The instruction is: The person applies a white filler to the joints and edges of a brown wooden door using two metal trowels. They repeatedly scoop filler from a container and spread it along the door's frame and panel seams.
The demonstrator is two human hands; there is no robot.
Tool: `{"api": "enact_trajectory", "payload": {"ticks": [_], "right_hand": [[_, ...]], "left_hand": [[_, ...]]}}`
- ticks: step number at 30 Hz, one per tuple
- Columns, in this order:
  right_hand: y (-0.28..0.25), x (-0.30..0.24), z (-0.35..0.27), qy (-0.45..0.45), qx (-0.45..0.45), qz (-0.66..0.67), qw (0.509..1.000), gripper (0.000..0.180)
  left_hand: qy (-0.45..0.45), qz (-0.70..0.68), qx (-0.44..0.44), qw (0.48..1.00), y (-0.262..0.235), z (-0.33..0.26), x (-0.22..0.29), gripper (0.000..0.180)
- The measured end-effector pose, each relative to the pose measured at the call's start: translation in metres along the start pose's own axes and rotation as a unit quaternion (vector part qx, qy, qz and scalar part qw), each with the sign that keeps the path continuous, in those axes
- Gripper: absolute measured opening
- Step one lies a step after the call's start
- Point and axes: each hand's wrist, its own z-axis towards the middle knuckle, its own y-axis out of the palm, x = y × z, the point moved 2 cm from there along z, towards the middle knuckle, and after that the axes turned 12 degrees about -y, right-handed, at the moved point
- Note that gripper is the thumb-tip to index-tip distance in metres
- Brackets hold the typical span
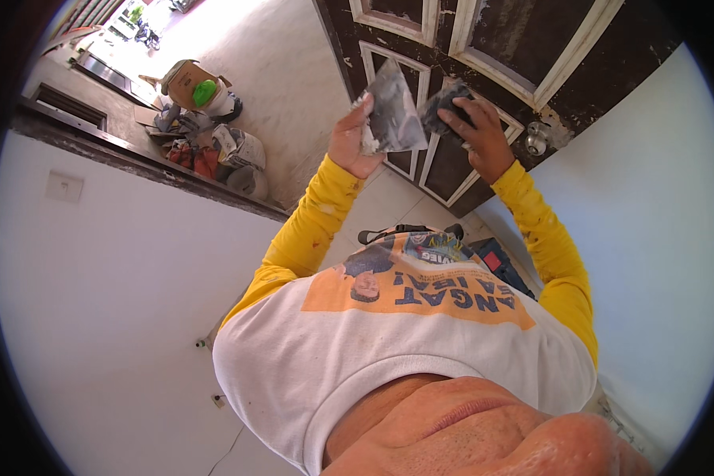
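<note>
My left hand (352, 141) grips a flat grey metal plate (395, 115) by its left edge. White putty-like smears cover the plate, thicker beside my fingers. Close to its right side, my right hand (484, 136) is closed around a dark, stained tool with a flat face (446, 109); its exact kind cannot be made out. Both things are held up in front of a dark brown door (444, 55) with pale moulding strips round its panels. Yellow sleeves with dark stains cover both my forearms.
A round metal door knob (538, 136) sits right of my right hand. White walls stand at left (119, 262) and right (650, 206). Beyond the dark sill (151, 165), a cardboard box (186, 83), sacks (242, 147) and buckets are piled. A dark bag-like thing (500, 266) lies on the tiled floor.
</note>
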Motion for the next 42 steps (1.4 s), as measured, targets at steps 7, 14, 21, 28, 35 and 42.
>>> {"api": "enact_trajectory", "payload": {"ticks": [7,14,21,28,35,42], "right_hand": [[-0.002,-0.023,0.001,0.243,0.28,0.306,0.877,0.022],[0.023,-0.041,-0.013,0.064,0.044,0.198,0.977,0.027],[0.002,-0.033,0.021,0.364,0.282,0.776,0.431,0.016],[0.002,-0.024,0.015,0.222,0.248,0.524,0.784,0.032],[0.017,-0.007,0.002,0.283,0.295,0.713,0.569,0.037],[-0.022,-0.034,0.024,0.163,0.567,0.326,0.739,0.045]], "left_hand": [[0.195,0.134,0.134,0.962,0.005,-0.012,0.001,0.034],[0.49,0.692,0.219,0.482,0.001,-0.013,0.02,0.062],[0.443,0.63,-0.023,0.638,0.046,-0.024,0.0,0.038],[0.38,0.739,-0.177,0.527,0.066,-0.035,0.011,0.063],[0.36,0.82,-0.098,0.435,0.055,-0.045,0.036,0.051],[0.341,0.444,0.017,0.828,-0.021,-0.015,0.025,0.029]]}}
